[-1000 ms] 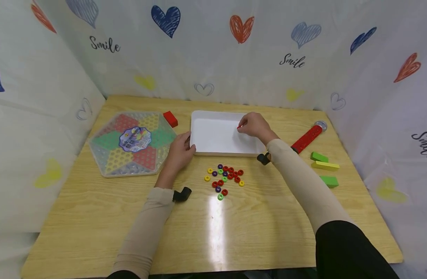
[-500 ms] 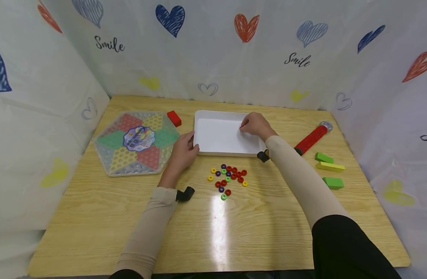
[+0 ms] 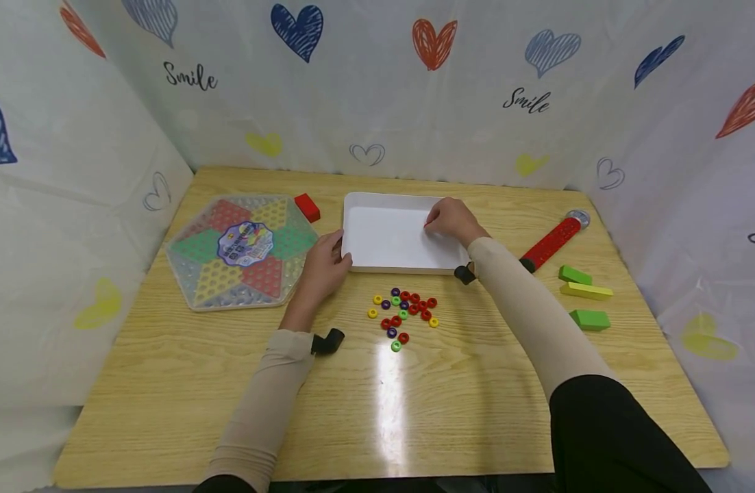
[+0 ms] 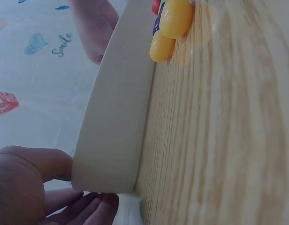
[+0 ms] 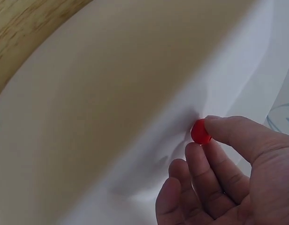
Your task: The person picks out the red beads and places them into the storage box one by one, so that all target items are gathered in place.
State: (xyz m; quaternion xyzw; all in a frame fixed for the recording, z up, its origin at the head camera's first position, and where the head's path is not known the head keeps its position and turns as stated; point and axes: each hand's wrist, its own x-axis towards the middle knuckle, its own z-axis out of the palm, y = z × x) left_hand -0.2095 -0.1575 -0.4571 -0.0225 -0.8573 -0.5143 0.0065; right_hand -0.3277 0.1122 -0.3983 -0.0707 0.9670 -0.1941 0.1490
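A shallow white tray [image 3: 384, 236] lies on the table. My left hand [image 3: 326, 266] grips its left end near the front corner; in the left wrist view the thumb [image 4: 53, 161] presses one side of that corner and the fingers curl beyond it. Inside the tray, towards its right side, my right hand [image 3: 454, 220] pinches a small red bead [image 5: 201, 131] between thumb and index finger, low over the tray floor. The other fingers are loosely bent. Whether the bead touches the floor I cannot tell. In front of the tray several red, yellow, green and purple ring beads [image 3: 414, 309] lie scattered.
A hexagonal board-game box [image 3: 195, 250] with a clear lid lies left, a red block [image 3: 307, 207] behind its right edge. To the right are a red tube [image 3: 550, 244] with a silvery end, a yellow block [image 3: 586, 292] and several green blocks [image 3: 590, 320]. Patterned white sheeting encloses the table.
The head view has shifted slightly. Both hands keep their places at the tray, and the red bead stays pinched in the right hand.
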